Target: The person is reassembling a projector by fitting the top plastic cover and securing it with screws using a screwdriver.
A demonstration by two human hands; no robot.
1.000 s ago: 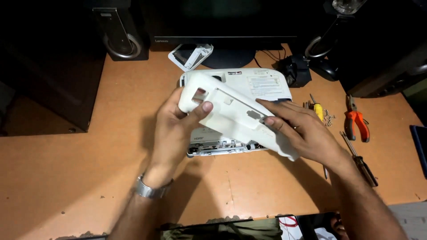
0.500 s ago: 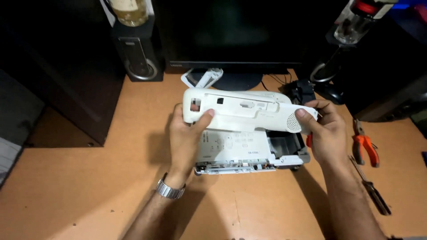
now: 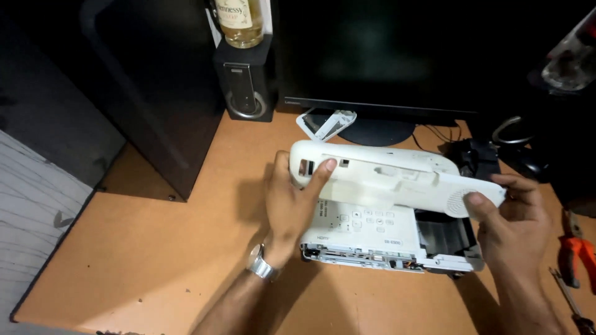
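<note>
A dark monitor (image 3: 397, 56) stands at the back of my orange-brown surface (image 3: 155, 260). Before it lies an opened white projector (image 3: 385, 245). I hold its long white top cover (image 3: 391, 177) just above it, my left hand (image 3: 292, 205) gripping one end, my right hand (image 3: 512, 226) pinching the other. Orange-handled pliers (image 3: 580, 251) lie to the right.
</note>
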